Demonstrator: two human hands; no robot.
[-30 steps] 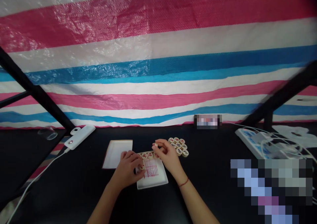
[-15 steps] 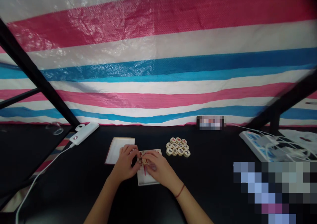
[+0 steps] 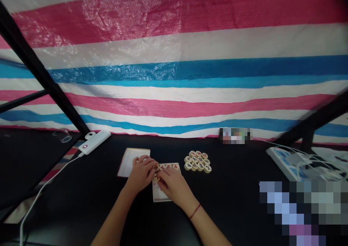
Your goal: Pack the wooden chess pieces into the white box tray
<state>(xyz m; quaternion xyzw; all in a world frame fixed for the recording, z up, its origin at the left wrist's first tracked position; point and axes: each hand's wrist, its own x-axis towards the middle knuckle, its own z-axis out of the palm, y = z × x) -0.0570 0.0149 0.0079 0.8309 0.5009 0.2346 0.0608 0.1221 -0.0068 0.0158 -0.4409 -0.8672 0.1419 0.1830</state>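
A shallow white box point(image 3: 162, 197) lies on the black table in front of me. A row of round Chinese chess pieces point(image 3: 168, 166) with red characters lines its far end. My left hand point(image 3: 141, 173) is curled around the box's far left corner, its fingertips beside the leftmost piece of the row. My right hand point(image 3: 174, 182) reaches over the box from the right. Its fingertips are on a Chinese chess piece point(image 3: 156, 178) just below the row, at the left wall. The right hand covers part of the box's inside.
The box lid point(image 3: 129, 162) lies upturned behind my left hand. Several stacked chess pieces point(image 3: 197, 161) form a cluster to the right. A white power bank point(image 3: 95, 143) with a cable lies far left, a power strip point(image 3: 285, 162) with cables far right. Striped sheeting point(image 3: 174, 93) hangs behind.
The pieces held between both hands above the box have come down into it. My right fingers now press one at the left wall, and the far row shows more. The view shifted slightly.
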